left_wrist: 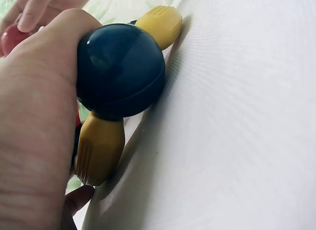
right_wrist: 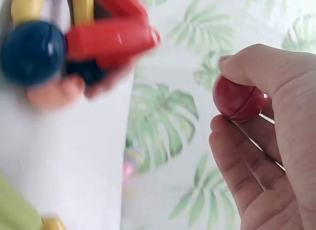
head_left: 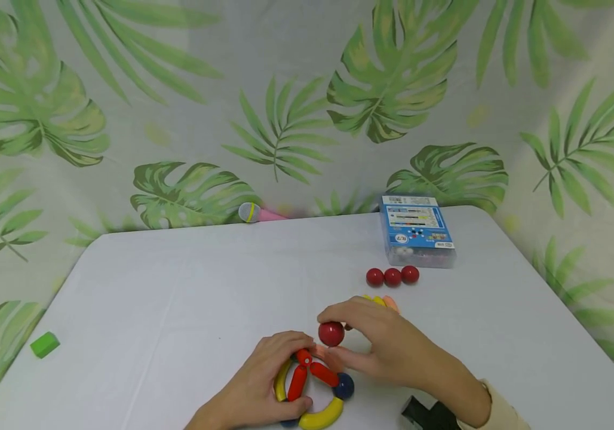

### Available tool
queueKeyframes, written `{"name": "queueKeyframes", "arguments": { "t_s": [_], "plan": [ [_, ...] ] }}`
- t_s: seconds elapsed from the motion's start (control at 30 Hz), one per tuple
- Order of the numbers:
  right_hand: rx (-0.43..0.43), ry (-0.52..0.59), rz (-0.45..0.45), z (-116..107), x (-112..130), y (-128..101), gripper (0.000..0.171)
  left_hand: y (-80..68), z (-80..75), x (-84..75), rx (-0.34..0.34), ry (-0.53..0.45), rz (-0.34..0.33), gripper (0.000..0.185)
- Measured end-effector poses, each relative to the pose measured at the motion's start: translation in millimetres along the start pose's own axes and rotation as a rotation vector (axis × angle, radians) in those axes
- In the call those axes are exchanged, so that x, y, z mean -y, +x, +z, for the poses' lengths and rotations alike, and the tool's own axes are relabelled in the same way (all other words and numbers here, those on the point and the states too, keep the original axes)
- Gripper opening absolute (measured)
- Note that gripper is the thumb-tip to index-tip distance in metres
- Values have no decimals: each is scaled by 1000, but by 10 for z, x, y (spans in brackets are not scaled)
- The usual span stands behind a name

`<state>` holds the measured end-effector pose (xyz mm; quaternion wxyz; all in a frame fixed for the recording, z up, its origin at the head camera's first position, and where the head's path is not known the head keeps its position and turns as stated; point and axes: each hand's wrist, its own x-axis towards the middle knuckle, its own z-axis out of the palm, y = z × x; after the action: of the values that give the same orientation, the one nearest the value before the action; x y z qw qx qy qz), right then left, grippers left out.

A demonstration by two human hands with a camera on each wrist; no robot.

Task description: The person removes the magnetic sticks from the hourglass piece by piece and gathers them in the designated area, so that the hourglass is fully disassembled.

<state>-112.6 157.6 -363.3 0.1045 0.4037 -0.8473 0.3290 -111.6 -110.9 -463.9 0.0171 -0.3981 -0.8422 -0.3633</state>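
I see my left hand (head_left: 264, 382) curled around a ring of curved yellow plastic rods and dark blue balls (head_left: 315, 412) that lies on the white worktop (head_left: 178, 298) near its front edge. Inside the ring, short red plastic rods (head_left: 309, 375) meet at a small hub just under my fingers. From the left wrist view one dark blue ball (left_wrist: 121, 69) sits against my palm with a ribbed yellow rod end (left_wrist: 98, 151) on either side of it, all resting on the white surface.

My right hand (head_left: 382, 346) pinches a glossy red ball (head_left: 331, 333) between thumb and fingertips, holding it just above the red hub and clear of the worktop. The right wrist view shows the same red ball (right_wrist: 237, 99) gripped at the fingertips, with the ring blurred beyond it.

Behind my right hand lie a few yellow and peach pieces (head_left: 384, 302), partly hidden. Further back three red balls (head_left: 392, 276) sit touching in a row, near a blue-labelled clear plastic box (head_left: 417, 233). A small green block (head_left: 45, 344) lies off the left edge, and a pink toy microphone (head_left: 258, 212) rests at the far edge.
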Motion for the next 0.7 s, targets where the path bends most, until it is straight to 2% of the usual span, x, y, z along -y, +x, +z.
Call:
{"name": "queueKeyframes", "arguments": {
  "t_s": [0.2,0.3,0.53,0.7],
  "plan": [
    [-68,-78,82,-234,-238,-62,53,-3,-3,-19,36,-25,-84,68],
    [-98,-108,114,-334,-384,-109,52,0,-3,-26,38,-29,-96,67],
    [-132,-158,255,-476,-685,-216,54,-10,-2,-34,46,-40,-121,66],
    [-189,-205,273,-510,-931,-307,54,0,-7,-39,43,-38,-113,66]
  ]
}}
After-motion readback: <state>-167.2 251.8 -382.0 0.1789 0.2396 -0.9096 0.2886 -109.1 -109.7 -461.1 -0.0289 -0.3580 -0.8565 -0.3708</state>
